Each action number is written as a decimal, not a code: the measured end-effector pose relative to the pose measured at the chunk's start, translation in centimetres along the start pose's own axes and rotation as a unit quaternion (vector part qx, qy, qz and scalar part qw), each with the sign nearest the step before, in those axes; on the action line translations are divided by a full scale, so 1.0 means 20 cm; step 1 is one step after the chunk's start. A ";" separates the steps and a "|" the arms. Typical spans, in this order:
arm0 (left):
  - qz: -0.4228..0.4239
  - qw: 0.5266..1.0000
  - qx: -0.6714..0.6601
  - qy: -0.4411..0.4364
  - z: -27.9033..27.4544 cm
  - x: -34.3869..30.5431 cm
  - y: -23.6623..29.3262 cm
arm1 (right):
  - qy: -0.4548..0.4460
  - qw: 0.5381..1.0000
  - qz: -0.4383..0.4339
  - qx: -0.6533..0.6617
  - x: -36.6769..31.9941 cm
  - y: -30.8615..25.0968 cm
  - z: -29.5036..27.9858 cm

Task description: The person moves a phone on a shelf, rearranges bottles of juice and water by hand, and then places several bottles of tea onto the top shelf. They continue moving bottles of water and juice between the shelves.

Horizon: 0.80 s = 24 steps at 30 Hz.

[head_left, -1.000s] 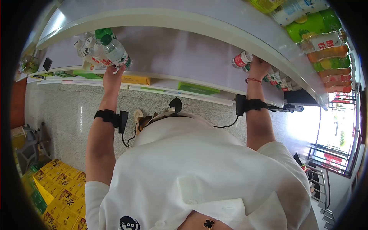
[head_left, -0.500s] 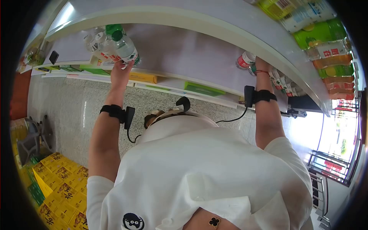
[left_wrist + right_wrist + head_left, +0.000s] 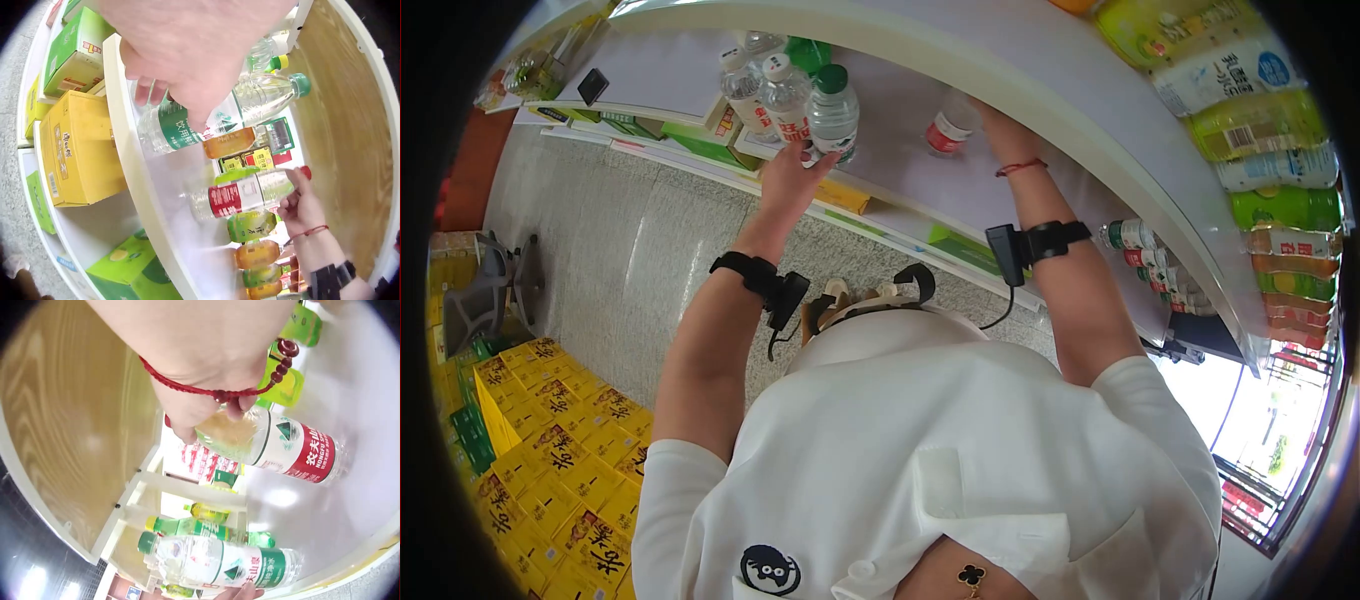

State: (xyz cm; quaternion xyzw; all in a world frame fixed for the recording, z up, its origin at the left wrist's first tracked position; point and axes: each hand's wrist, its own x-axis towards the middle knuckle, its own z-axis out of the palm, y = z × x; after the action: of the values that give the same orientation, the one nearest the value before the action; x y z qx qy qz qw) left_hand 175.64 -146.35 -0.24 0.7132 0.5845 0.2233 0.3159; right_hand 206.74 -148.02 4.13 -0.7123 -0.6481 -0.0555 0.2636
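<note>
My left hand [image 3: 788,180] holds the lower part of a green-capped water bottle [image 3: 833,112], thumb and fingers low around its green label. The bottle stands upright at the shelf's front edge. Beside it are white-capped bottles [image 3: 786,95] and a green bottle [image 3: 808,52]. To the right, my right hand [image 3: 206,403] grips a red-capped, red-label water bottle [image 3: 290,440] near its cap. In the head view the upper shelf hides most of that hand, while the bottle's label [image 3: 946,135] shows. The left wrist view has the right hand's fingers [image 3: 302,200] around the bottle's top.
An upper shelf edge [image 3: 960,65] overhangs both hands. More water bottles [image 3: 1145,258] stand in a row at the right, and drink bottles [image 3: 1285,205] line the upper shelf. Boxes, one of them yellow [image 3: 78,150], sit on the lower shelf. Yellow cartons [image 3: 550,440] are stacked on the floor.
My right hand has moved left along the shelf with the red-label bottle, away from the row at the right. The left hand stays at the green-capped bottle while the head view shifts.
</note>
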 end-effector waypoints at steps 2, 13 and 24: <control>0.007 1.000 0.012 -0.003 0.00 0.02 -0.02 | 0.004 0.998 -0.004 0.068 0.08 -0.09 0.09; 0.054 0.997 0.052 0.011 -0.03 0.02 -0.05 | -0.071 0.956 0.002 0.286 0.26 -0.58 0.16; 0.063 0.997 0.048 0.009 -0.05 0.05 -0.08 | -0.099 0.944 0.023 0.314 0.30 -0.66 0.18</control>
State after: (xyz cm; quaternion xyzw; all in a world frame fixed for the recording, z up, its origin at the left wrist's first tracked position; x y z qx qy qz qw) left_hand 174.02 -145.07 -0.81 0.7607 0.5516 0.2207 0.2614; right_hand 194.09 -140.82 7.69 -0.6100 -0.6391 0.2278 0.4094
